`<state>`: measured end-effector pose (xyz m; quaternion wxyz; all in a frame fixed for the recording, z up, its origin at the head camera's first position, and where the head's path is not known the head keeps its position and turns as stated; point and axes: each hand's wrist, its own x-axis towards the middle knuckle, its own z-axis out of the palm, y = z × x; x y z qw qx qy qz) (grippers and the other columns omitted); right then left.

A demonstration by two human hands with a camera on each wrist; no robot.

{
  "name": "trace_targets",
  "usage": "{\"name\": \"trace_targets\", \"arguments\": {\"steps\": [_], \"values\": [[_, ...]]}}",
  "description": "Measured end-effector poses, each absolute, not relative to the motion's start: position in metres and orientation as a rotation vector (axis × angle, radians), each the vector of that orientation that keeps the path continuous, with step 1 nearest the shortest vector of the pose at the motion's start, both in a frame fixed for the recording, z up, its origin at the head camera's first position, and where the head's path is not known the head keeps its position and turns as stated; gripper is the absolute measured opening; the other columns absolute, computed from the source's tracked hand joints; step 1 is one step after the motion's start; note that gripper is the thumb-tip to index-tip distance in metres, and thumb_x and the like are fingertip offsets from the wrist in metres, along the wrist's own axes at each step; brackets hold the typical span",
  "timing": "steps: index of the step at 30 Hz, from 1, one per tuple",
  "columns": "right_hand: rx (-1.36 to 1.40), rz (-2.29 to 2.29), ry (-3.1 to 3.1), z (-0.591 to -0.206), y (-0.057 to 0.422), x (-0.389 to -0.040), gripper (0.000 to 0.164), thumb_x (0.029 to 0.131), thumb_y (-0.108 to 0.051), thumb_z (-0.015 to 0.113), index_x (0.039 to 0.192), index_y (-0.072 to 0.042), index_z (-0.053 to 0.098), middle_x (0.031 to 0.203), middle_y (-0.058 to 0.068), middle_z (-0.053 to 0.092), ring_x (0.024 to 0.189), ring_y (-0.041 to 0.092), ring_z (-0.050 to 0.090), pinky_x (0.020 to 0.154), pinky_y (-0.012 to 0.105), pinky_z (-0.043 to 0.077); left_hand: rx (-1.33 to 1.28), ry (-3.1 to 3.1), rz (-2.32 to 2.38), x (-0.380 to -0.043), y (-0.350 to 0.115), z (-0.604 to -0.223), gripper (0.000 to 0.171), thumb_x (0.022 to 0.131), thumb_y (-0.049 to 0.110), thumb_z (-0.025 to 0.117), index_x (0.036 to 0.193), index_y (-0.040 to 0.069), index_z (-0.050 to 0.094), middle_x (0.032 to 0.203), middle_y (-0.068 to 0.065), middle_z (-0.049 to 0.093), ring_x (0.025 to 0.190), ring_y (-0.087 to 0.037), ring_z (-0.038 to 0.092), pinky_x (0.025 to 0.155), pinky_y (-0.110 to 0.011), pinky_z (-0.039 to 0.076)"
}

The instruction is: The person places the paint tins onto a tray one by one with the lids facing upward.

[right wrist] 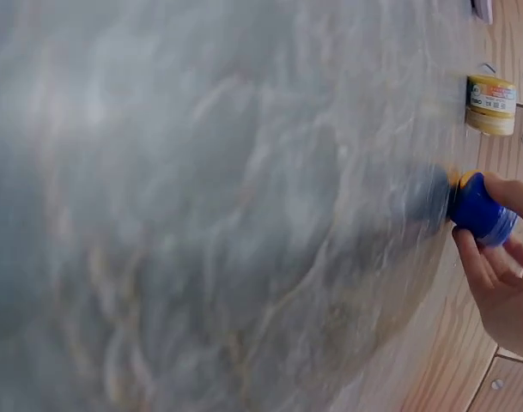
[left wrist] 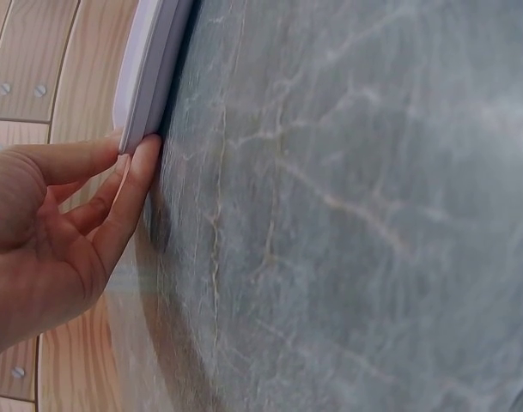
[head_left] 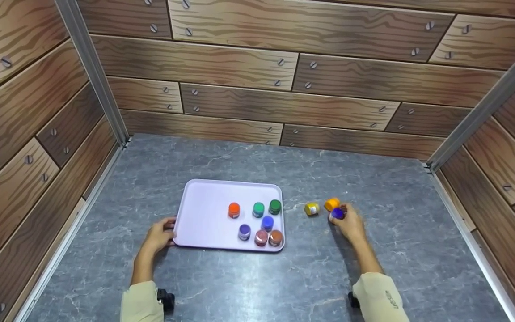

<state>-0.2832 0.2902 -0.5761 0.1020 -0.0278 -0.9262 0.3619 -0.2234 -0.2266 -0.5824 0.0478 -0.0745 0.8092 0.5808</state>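
Note:
My left hand [head_left: 159, 235] pinches the near left corner of a pale lilac tray [head_left: 204, 214]; the left wrist view has the thumb on one side of the rim and fingers on the other. In my right hand [head_left: 351, 223], a small dark blue paint jar [right wrist: 480, 209] is held between thumb and fingers, close over the table. An orange paint jar [head_left: 331, 204] lies right behind it, mostly hidden in the right wrist view. A yellow paint jar [head_left: 311, 209] lies on its side to the left of that hand.
Several paint jars stand on the tray's right half, among them a red-orange jar [head_left: 234, 210], a dark green jar [head_left: 275, 206] and a purple jar [head_left: 244, 232]. Wood-patterned walls [head_left: 239, 98] enclose the grey marbled table [head_left: 248, 286] at the back and sides.

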Motion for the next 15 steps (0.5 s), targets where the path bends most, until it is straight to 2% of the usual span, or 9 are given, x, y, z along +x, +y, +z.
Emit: {"name": "trace_targets", "arguments": {"steps": [6,15], "values": [[0.074,0.905,-2.766,-0.5825,0.2901,-0.2794,0.042,0.069,-0.004,0.077,0.100,0.009,0.052,0.097,0.025,0.052,0.096,0.043,0.051,0.088,0.052,0.039,-0.214,2.452,1.781,-0.2237,-0.2271,-0.5823,0.044,0.078,-0.019,0.048,0.122,-0.016,0.044,0.106,-0.028,0.051,0.087,-0.030,0.057,0.059,-0.034,0.054],[0.117,0.949,-2.788,-0.5820,0.2924,-0.2746,0.047,0.068,-0.003,0.076,0.104,0.010,0.050,0.101,0.028,0.053,0.099,0.044,0.050,0.089,0.053,0.039,-0.224,2.455,1.787,-0.2240,-0.2272,-0.5842,0.045,0.076,-0.018,0.049,0.120,-0.016,0.045,0.104,-0.026,0.053,0.085,-0.028,0.057,0.057,-0.032,0.054]]}}
